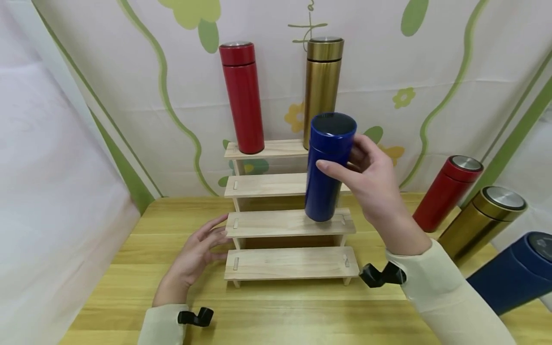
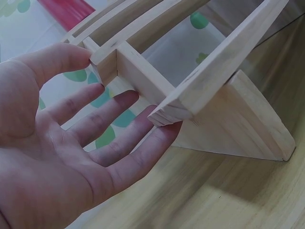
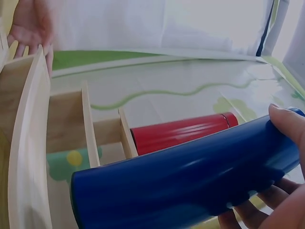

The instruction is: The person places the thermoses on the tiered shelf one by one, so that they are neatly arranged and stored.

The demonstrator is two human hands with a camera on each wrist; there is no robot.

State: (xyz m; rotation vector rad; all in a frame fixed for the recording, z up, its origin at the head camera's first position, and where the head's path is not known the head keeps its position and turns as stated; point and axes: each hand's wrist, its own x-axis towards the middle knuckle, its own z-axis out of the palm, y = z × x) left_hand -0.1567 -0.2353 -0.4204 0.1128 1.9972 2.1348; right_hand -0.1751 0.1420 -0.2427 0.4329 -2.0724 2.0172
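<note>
My right hand [image 1: 375, 177] grips a blue thermos flask [image 1: 322, 191] round its upper half, thumb on the near side. The flask is slightly tilted, and its base overlaps the second step from the bottom of a wooden tiered stand [image 1: 276, 224]. In the right wrist view the flask [image 3: 181, 176] slants across the stand's shelf ends. My left hand [image 1: 194, 258] is at the stand's left side, fingers spread. Up close in the left wrist view, its thumb and fingertips touch the shelf ends, with the palm [image 2: 43, 167] off the wood.
On the top step stand a red flask [image 1: 243, 100] and a gold flask [image 1: 323, 81]. Another red flask [image 1: 446, 196], a gold one [image 1: 480, 225] and a dark blue one [image 1: 513, 273] stand at the table's right. A patterned cloth [image 1: 129, 96] hangs behind the wooden table [image 1: 258, 316].
</note>
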